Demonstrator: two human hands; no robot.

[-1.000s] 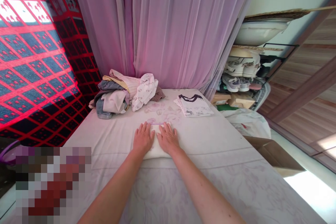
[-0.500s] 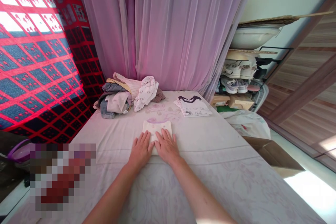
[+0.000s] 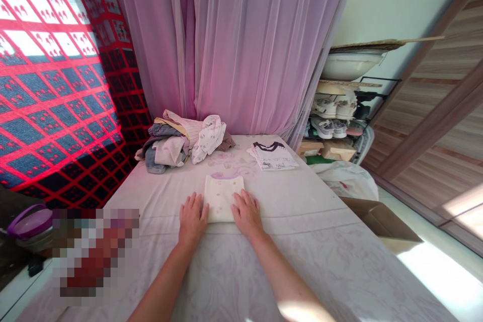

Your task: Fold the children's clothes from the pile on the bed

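Observation:
A cream shirt [image 3: 222,201] with a lilac neckline and small faint prints lies folded into a flat rectangle on the bed. My left hand [image 3: 192,217] rests at its left edge, fingers stretched out and holding nothing. Across the shirt's right edge lies my right hand [image 3: 246,211], open, its fingertips on the cloth. Farther back to the right is a folded white shirt [image 3: 275,156] with a dark neckline and printed pattern, on top of other light cloth.
A heap of rumpled clothes [image 3: 181,141] sits at the bed's back left, before the purple curtain [image 3: 234,50]. Right of the bed stand a shoe rack [image 3: 332,118] and an open cardboard box [image 3: 377,221]. A blurred patch covers something at the left. A purple-rimmed bucket [image 3: 32,224] stands beyond it.
My hands have moved apart from the middle of the cream shirt to its two sides, baring its front. The view has shifted slightly.

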